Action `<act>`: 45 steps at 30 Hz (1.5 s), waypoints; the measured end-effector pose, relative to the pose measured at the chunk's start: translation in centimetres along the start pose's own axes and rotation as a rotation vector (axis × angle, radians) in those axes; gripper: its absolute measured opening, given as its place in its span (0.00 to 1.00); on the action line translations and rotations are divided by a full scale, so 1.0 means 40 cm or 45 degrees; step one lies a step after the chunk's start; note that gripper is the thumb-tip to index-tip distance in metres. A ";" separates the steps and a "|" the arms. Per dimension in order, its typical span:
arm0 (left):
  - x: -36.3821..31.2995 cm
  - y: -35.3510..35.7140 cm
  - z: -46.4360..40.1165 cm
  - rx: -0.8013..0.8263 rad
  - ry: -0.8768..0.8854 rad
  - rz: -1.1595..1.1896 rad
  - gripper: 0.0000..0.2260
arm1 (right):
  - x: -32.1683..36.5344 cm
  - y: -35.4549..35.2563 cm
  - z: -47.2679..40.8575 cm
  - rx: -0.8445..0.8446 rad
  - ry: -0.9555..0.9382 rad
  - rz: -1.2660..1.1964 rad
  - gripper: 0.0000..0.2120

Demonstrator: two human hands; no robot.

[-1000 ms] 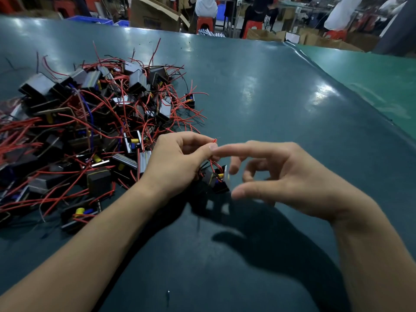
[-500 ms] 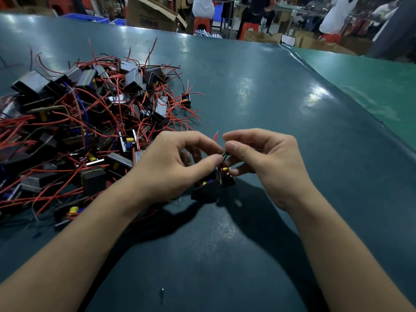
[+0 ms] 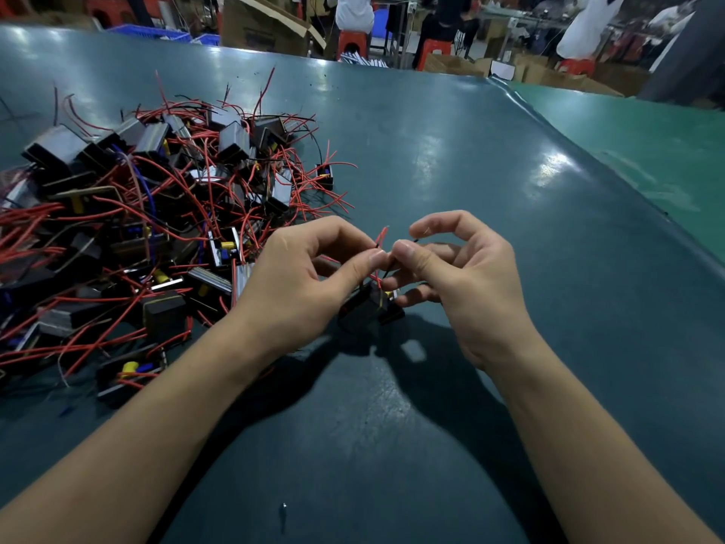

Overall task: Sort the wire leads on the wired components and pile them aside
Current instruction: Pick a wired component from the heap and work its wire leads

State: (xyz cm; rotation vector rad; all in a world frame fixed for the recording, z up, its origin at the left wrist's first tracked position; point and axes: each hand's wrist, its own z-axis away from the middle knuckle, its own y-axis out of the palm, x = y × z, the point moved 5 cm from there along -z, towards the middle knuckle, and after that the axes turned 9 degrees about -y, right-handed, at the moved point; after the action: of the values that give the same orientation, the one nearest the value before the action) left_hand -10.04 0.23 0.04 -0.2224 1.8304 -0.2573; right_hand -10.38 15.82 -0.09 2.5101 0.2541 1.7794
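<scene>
A small black wired component (image 3: 367,306) sits between my hands just above the dark green table (image 3: 451,170). My left hand (image 3: 302,282) pinches its red lead (image 3: 381,235) between thumb and forefinger. My right hand (image 3: 461,276) pinches a thin black lead (image 3: 392,265) with thumb and middle fingers, its forefinger raised and curled. The component's lower part is hidden behind my fingers. A big tangled heap of black components with red wires (image 3: 149,229) lies to the left.
A lighter green mat (image 3: 647,143) adjoins the table on the right. Cardboard boxes (image 3: 266,25), red stools (image 3: 351,43) and people stand beyond the far edge. A small dark speck (image 3: 283,506) lies on the table near me.
My right hand came in from an open spread pose and took hold of a lead beside my left thumb. Since half a second ago its forefinger has lifted. The component stayed between the hands.
</scene>
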 end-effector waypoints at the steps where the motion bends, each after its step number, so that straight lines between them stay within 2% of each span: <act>1: 0.000 0.003 0.001 -0.004 0.000 0.005 0.08 | 0.000 0.001 0.000 -0.005 -0.010 0.005 0.08; 5: 0.000 0.002 -0.001 -0.077 0.031 -0.032 0.02 | -0.001 0.004 0.000 -0.016 -0.040 0.044 0.09; 9: -0.003 0.009 0.006 -0.057 0.095 -0.070 0.02 | -0.005 0.001 -0.002 -0.029 -0.075 0.076 0.10; 14: 0.005 0.015 0.007 -0.048 0.119 -0.140 0.04 | -0.006 -0.004 -0.004 0.022 0.042 -0.073 0.05; 20: 0.011 0.008 0.005 -0.100 0.108 -0.118 0.03 | -0.002 -0.016 -0.005 0.081 0.145 -0.112 0.03; 25: 0.014 0.007 0.002 -0.080 0.097 -0.147 0.03 | 0.007 -0.016 -0.007 0.094 0.079 -0.071 0.01; 29: 0.006 0.009 0.005 -0.086 0.154 -0.176 0.02 | 0.009 -0.011 -0.006 0.109 0.012 0.005 0.04; 34: 0.011 0.014 0.006 -0.056 0.159 -0.153 0.01 | 0.016 -0.007 -0.003 0.125 -0.157 0.282 0.06; 40: 0.014 0.008 0.002 -0.074 0.150 -0.196 0.04 | 0.058 0.012 0.014 0.164 -0.783 0.944 0.03; 42: 0.013 0.006 0.003 -0.046 0.152 -0.210 0.04 | 0.060 0.015 0.015 0.203 -0.873 1.031 0.02; 45: 0.006 0.002 0.003 -0.016 0.180 -0.250 0.04 | 0.057 0.008 0.009 0.251 -0.840 0.952 0.02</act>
State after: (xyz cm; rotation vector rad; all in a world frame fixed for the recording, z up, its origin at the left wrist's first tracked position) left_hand -9.99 0.25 -0.26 -0.4020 1.9523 -0.4076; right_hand -9.28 15.91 1.95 3.4329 -0.6433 0.9233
